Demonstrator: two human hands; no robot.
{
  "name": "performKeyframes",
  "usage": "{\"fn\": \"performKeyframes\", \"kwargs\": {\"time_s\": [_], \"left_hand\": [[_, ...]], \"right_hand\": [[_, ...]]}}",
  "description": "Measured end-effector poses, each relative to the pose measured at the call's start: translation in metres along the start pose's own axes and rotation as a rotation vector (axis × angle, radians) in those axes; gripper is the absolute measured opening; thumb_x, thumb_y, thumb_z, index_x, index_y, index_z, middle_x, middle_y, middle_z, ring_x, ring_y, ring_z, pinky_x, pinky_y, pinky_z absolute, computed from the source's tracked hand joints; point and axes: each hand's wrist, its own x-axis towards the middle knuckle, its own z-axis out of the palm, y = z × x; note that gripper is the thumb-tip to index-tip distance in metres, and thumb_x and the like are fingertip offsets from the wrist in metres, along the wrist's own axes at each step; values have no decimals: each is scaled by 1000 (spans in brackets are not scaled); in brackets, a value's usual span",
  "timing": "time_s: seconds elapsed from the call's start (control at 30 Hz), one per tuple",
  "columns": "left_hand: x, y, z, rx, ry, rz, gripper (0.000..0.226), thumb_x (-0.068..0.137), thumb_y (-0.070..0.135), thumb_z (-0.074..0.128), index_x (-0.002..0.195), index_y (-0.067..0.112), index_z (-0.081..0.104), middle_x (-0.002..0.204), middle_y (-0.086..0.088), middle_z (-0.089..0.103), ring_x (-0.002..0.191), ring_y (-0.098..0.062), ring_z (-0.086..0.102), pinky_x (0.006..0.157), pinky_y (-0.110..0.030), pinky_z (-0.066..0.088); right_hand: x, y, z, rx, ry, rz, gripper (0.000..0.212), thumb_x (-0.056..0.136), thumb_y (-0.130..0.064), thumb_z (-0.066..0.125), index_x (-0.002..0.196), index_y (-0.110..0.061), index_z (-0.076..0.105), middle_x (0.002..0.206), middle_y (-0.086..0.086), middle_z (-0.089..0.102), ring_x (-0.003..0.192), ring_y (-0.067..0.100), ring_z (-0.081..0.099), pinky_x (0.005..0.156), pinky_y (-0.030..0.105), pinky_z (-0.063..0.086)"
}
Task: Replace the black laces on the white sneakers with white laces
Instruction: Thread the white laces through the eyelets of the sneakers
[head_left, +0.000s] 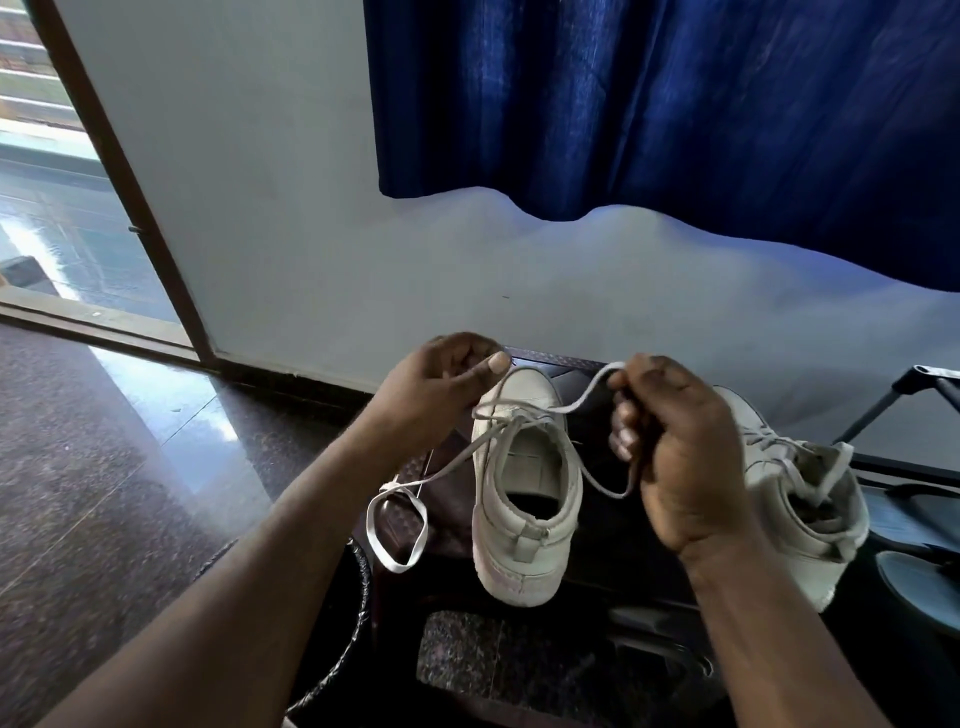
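We judge it nearly done: the second sneaker (800, 499) at 4 o'clock is laced white. Over the near sneaker (524, 519) at 6 o'clock, left grip (441, 384) and right grip (670, 447) each pinch its white lace (452, 465), the knot unfinished. No black laces show.

A dark table (447, 514) (patterned top) bears left sneaker (524, 519) and right sneaker (800, 540).

Daylight from left doorway, floor (156, 415) glare
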Motion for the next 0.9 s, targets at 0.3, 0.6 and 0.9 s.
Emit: {"fn": "performKeyframes", "kwargs": {"time_s": [0.3,0.6,0.9], "left_hand": [[-5,15,36,410,-35,297,12,92,46,68,84,52,62,103,27,60,108,-16,50,89,-30,41],[-6,-5,-10,760,59,111,7,89,44,67,96,44,70,119,16,59,117,-21,45,99,-44,45],[-3,7,10,506,-26,246,8,91,39,76,85,38,72,105,17,68,106,-14,54,98,-42,45]], "right_hand": [[-13,0,15,-211,-49,-23,27,104,-17,58,85,0,66,58,1,47,48,8,36,44,18,32],[-10,-1,9,-91,-23,12,30,103,-18,59,73,-13,65,66,1,56,56,10,41,47,19,32],[-12,2,13,-212,-76,-18,28,101,-19,63,75,-12,68,72,11,55,62,14,46,53,20,39]]}}
